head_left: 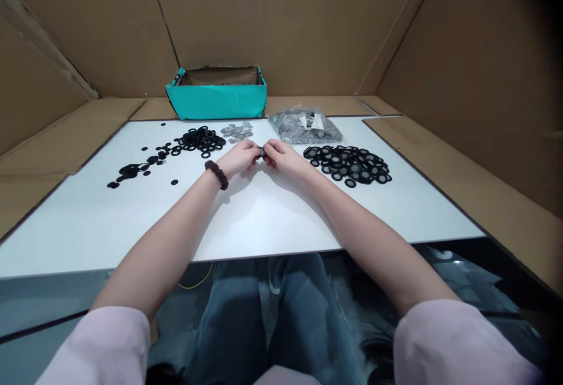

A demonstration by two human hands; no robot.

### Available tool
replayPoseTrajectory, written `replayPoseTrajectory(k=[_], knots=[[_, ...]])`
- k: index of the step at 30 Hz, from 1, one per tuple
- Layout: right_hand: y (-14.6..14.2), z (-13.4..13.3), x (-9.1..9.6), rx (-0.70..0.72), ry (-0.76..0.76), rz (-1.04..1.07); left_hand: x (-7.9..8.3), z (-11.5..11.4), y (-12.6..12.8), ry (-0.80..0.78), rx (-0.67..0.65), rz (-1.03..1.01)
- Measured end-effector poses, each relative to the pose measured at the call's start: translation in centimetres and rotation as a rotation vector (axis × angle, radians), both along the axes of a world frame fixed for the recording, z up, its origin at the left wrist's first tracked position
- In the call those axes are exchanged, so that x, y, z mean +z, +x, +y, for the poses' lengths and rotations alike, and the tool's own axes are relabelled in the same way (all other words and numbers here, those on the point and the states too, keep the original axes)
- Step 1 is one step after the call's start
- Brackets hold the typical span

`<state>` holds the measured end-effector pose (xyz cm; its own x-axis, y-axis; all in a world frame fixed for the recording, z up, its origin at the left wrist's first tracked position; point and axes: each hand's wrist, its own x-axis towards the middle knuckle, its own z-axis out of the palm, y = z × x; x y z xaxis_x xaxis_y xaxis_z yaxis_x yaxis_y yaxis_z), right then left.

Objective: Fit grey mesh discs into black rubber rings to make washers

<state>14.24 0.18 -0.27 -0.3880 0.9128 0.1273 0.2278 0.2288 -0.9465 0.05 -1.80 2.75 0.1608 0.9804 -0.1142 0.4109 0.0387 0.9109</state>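
My left hand (243,157) and my right hand (281,155) meet over the middle of the white table. Between their fingertips they pinch one small black ring (263,152), seen nearly edge-on; its centre is mostly hidden by the fingers. Left of my hands lies a heap of black rings (200,139). Close behind my left hand are thin grey discs (237,131). To the right of my right hand spreads a pile of black rings with grey centres (352,165).
A clear plastic bag of grey discs (304,125) lies behind my hands. Farther back stands a turquoise box (216,102). Small black discs (132,170) are scattered at the left of the white table (264,220). Cardboard walls (281,27) enclose the back and sides.
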Motion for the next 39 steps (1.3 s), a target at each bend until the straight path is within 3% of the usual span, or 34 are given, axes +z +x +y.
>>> replayPoseTrajectory(k=[10,18,27,34,39], knots=[[0.4,-0.4,0.4,0.022,0.132,-0.245,0.3,0.2,-1.1,0.169,-0.163,0.306],[-0.2,0.6,-0.8,-0.062,0.018,0.038,-0.6,0.5,-0.4,0.125,-0.027,0.190],[-0.1,1.1,-1.3,-0.156,0.138,0.082,-0.7,0.1,-0.1,0.405,-0.020,0.404],[-0.3,0.9,-0.7,-0.196,0.016,0.151,-0.9,0.4,0.0,0.401,0.039,0.276],[0.0,0.5,-0.3,-0.122,0.005,0.254,-0.9,0.6,0.0,0.230,0.015,-0.021]])
